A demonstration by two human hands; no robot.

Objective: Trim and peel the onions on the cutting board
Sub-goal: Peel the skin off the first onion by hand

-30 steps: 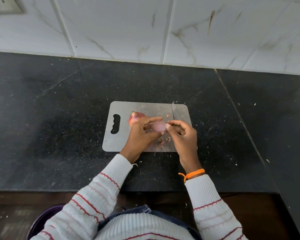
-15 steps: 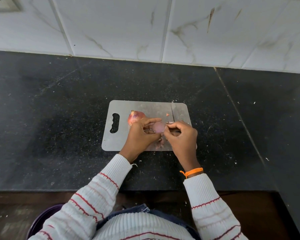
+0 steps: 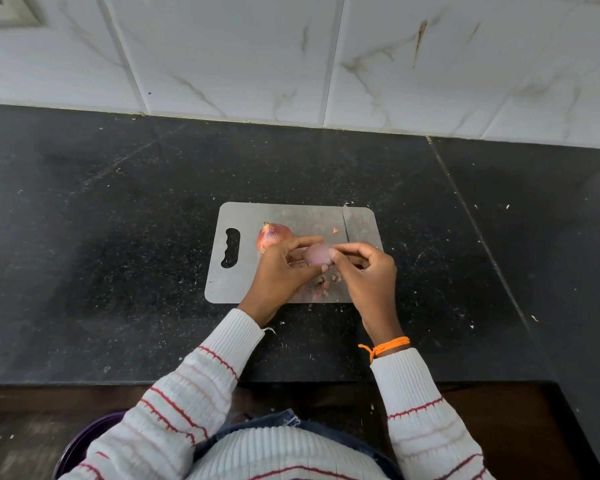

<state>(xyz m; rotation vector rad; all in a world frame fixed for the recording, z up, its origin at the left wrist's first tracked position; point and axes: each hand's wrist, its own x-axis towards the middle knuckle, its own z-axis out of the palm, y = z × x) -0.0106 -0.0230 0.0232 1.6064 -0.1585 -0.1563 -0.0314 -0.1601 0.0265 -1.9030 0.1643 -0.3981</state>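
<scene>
Both hands, left hand (image 3: 280,268) and right hand (image 3: 364,271), are pinching a peeled onion (image 3: 317,254) above the steel cutting board (image 3: 243,282); an unpeeled onion (image 3: 272,235) is lying beside the left hand.

Plenty of bare black table (image 3: 118,271) left of the cutting board (image 3: 243,289) and behind it up to the tiled wall (image 3: 239,64), so reaching in from those sides is easy. On the board, an unpeeled onion (image 3: 272,234) sits near the handle slot, a knife blade (image 3: 347,226) lies along the right end, and peel scraps (image 3: 328,280) litter the near edge. The far middle strip is open.
</scene>
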